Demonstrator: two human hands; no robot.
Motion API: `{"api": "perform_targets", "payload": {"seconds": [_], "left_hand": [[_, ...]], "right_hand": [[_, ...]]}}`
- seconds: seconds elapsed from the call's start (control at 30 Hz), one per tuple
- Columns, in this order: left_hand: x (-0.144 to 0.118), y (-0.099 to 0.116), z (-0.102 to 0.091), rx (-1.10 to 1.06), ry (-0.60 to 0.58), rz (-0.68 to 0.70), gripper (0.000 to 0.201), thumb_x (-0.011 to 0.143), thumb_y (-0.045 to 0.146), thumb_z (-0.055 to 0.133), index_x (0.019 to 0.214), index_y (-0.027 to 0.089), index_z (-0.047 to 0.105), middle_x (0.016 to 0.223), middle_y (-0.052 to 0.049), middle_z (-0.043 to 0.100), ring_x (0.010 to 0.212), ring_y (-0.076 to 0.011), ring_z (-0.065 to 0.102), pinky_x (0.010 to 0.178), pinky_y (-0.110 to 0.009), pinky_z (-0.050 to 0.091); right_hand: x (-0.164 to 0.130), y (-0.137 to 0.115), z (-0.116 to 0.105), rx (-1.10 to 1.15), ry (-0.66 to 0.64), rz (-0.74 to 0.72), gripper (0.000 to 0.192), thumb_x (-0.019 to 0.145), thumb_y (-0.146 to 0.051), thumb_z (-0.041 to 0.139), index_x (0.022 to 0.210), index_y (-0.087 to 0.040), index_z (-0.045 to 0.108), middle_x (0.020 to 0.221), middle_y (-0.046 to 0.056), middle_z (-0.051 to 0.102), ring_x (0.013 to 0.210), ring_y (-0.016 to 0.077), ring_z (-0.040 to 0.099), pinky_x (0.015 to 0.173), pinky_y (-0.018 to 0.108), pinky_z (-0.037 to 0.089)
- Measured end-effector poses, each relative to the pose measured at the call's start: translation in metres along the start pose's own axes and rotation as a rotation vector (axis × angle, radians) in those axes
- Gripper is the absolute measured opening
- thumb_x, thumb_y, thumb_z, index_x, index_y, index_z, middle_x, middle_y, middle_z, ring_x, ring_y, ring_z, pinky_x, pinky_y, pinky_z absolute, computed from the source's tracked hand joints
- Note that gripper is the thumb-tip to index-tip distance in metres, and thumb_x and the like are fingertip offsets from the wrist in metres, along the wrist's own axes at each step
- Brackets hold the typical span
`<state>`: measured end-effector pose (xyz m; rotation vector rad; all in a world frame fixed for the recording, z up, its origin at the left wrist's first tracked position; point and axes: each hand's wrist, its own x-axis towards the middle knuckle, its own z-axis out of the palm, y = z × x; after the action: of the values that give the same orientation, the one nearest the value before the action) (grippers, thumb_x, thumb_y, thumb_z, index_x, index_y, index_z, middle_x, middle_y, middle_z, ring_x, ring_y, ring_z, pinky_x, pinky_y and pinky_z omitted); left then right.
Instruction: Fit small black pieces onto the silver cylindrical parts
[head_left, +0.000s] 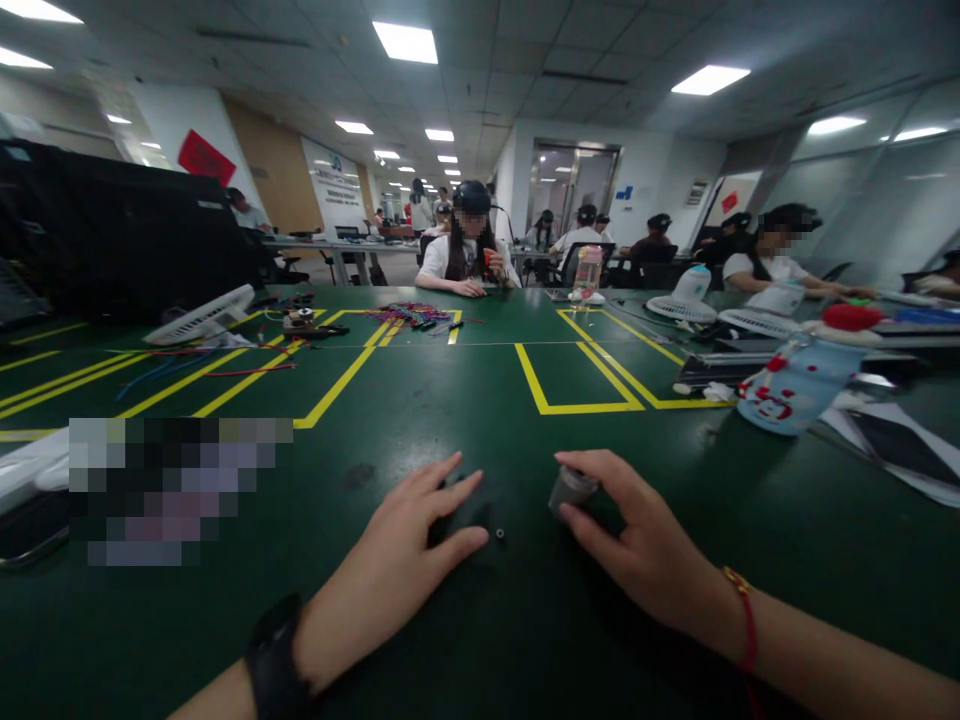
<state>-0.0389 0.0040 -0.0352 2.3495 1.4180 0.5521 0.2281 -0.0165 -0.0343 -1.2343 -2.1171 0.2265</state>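
Right hand (652,535) grips grey cylinder (571,489); long axis near upright, top leaning toward 1 o'clock. Left hand (405,535) splayed, loose.

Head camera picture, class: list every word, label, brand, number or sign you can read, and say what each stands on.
No text can be read for certain.
White wall panel: lettering too blurred to read.
Wall notice at right: too small to read.
Red paper at left: no readable characters.
Grey cylinder in the right hand: no readable marking.
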Motion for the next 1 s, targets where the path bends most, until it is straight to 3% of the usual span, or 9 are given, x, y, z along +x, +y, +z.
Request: {"api": "perform_targets", "payload": {"seconds": [0.17, 0.27, 0.37, 0.47, 0.53, 0.63, 0.8, 0.9, 1.0], "left_hand": [[-0.018, -0.055, -0.034, -0.065, 0.096, -0.163, 0.07, 0.08, 0.053, 0.059, 0.143, 0.04, 0.03, 0.151, -0.001, 0.036, 0.135, -0.03, 0.036, 0.109, -0.052, 0.031], [-0.024, -0.083, -0.044, -0.2, 0.163, -0.289, 0.062, 0.08, 0.053, 0.06, 0.136, 0.037, 0.041, 0.142, -0.003, 0.049, 0.127, -0.0299, 0.048, 0.103, -0.05, 0.041], [-0.021, -0.09, -0.046, -0.385, 0.24, -0.31, 0.052, 0.081, 0.052, 0.059, 0.127, 0.03, 0.05, 0.132, -0.006, 0.058, 0.118, -0.0275, 0.057, 0.099, -0.045, 0.047], [-0.018, -0.081, -0.044, -0.432, 0.289, -0.288, 0.051, 0.08, 0.051, 0.06, 0.125, 0.029, 0.05, 0.126, -0.006, 0.061, 0.113, -0.0261, 0.059, 0.098, -0.044, 0.048], [-0.018, -0.074, -0.042, -0.405, 0.285, -0.284, 0.051, 0.08, 0.052, 0.06, 0.126, 0.031, 0.049, 0.124, -0.005, 0.061, 0.111, -0.0258, 0.06, 0.096, -0.044, 0.049], [-0.02, -0.069, -0.038, -0.352, 0.259, -0.295, 0.051, 0.081, 0.053, 0.059, 0.126, 0.033, 0.049, 0.121, -0.004, 0.062, 0.108, -0.0258, 0.06, 0.093, -0.044, 0.05], [-0.025, -0.074, -0.035, -0.332, 0.242, -0.314, 0.05, 0.082, 0.054, 0.058, 0.126, 0.031, 0.049, 0.118, -0.005, 0.063, 0.106, -0.0252, 0.061, 0.092, -0.044, 0.05], [-0.026, -0.072, -0.038, -0.324, 0.241, -0.317, 0.049, 0.083, 0.053, 0.056, 0.125, 0.029, 0.049, 0.118, -0.006, 0.062, 0.105, -0.0258, 0.061, 0.092, -0.046, 0.049], [-0.026, -0.065, -0.042, -0.306, 0.235, -0.31, 0.047, 0.084, 0.053, 0.054, 0.124, 0.03, 0.049, 0.117, -0.006, 0.062, 0.105, -0.0256, 0.061, 0.091, -0.046, 0.05]], "right_hand": [[-0.037, 0.081, -0.069, -0.401, 0.254, 0.302, 0.043, 0.084, -0.041, 0.052, 0.121, -0.02, 0.048, 0.116, 0.011, 0.053, 0.097, 0.0209, 0.057, 0.079, 0.034, 0.047], [-0.067, 0.129, -0.108, -0.515, 0.214, 0.528, 0.048, 0.081, -0.047, 0.054, 0.12, -0.021, 0.049, 0.114, 0.013, 0.055, 0.087, 0.0213, 0.059, 0.072, 0.033, 0.047], [-0.082, 0.15, -0.125, -0.599, 0.155, 0.614, 0.054, 0.077, -0.054, 0.055, 0.12, -0.022, 0.048, 0.113, 0.013, 0.056, 0.094, 0.0259, 0.058, 0.078, 0.038, 0.046], [-0.07, 0.13, -0.112, -0.821, 0.294, 0.447, 0.073, 0.072, -0.061, 0.057, 0.129, -0.017, 0.043, 0.127, 0.018, 0.047, 0.118, 0.0373, 0.043, 0.094, 0.052, 0.036], [-0.051, 0.097, -0.089, -0.824, 0.326, 0.226, 0.072, 0.076, -0.059, 0.055, 0.133, -0.017, 0.041, 0.133, 0.017, 0.042, 0.124, 0.0368, 0.036, 0.1, 0.055, 0.029], [-0.019, 0.035, -0.04, -0.491, 0.052, -0.035, 0.049, 0.087, -0.044, 0.049, 0.132, -0.025, 0.042, 0.13, 0.007, 0.045, 0.119, 0.0221, 0.042, 0.1, 0.042, 0.036], [0.017, -0.03, 0.027, -0.076, -0.325, -0.138, 0.025, 0.091, -0.03, 0.048, 0.112, -0.025, 0.059, 0.108, 0.003, 0.056, 0.098, 0.0132, 0.049, 0.085, 0.028, 0.043], [0.023, -0.028, 0.019, -0.07, -0.307, -0.088, 0.021, 0.092, -0.026, 0.042, 0.094, -0.02, 0.062, 0.095, 0.003, 0.058, 0.089, 0.013, 0.05, 0.08, 0.028, 0.043], [0.016, -0.001, -0.029, -0.283, -0.095, 0.017, 0.021, 0.09, -0.032, 0.043, 0.092, -0.018, 0.059, 0.094, 0.005, 0.057, 0.087, 0.0155, 0.05, 0.079, 0.032, 0.041]]}}
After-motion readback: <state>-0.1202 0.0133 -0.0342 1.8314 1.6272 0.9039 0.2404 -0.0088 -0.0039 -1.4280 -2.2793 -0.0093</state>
